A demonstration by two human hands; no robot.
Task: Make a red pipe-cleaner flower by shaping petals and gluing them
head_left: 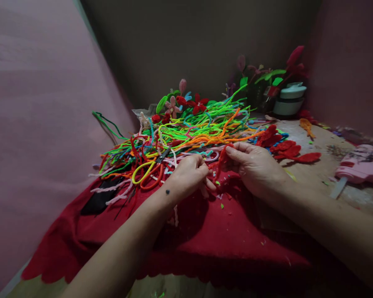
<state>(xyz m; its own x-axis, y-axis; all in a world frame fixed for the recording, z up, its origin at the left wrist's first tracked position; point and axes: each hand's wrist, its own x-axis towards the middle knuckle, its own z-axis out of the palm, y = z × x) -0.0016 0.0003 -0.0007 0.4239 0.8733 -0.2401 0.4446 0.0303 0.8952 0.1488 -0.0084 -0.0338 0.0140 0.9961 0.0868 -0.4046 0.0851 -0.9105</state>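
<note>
The right hand (257, 167) pinches a red fuzzy strip (223, 159) between thumb and fingers, above the red cloth (226, 236) on the desk. Just left of it, the left hand (190, 174) is half curled; whether it grips anything I cannot tell. Farther left lie scissors (158, 159); beyond, a heap of colourful fuzzy stems (202, 128). Red petals (287, 150) lie right.

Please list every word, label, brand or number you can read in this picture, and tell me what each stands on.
There are none that can be read.
Pink glue gun and pale lidded container: too blurred or dim to tell whether they carry any.
Scissors: no lettering can be made out.
Red fuzzy piece in the right hand: none visible.
</note>
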